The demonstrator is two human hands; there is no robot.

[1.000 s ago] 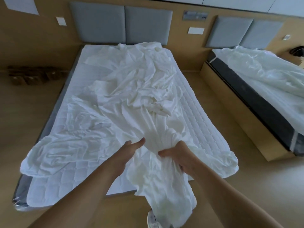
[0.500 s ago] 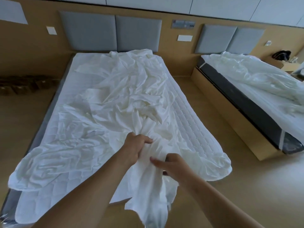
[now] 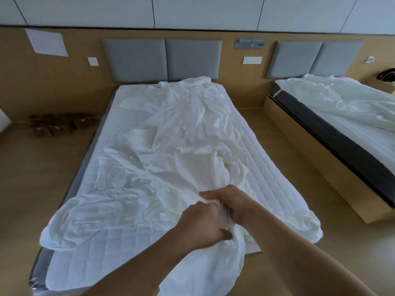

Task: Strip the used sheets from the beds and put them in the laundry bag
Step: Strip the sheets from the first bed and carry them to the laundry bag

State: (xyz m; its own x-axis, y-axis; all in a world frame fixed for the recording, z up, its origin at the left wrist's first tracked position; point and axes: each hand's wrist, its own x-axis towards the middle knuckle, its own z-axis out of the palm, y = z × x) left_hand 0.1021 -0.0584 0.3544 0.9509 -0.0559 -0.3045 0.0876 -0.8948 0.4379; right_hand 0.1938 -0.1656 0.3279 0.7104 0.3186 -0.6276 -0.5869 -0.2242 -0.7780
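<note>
Quilted mattress pad (image 3: 263, 167) is lying exposed at frame centre; left hand (image 3: 203, 226) and right hand (image 3: 233, 202) are both gripping the bunched white sheet (image 3: 162, 174) at lower centre.

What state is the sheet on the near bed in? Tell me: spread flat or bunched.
Bunched. The sheet lies crumpled, both hands gripping it at the foot: left hand, right hand.
</note>
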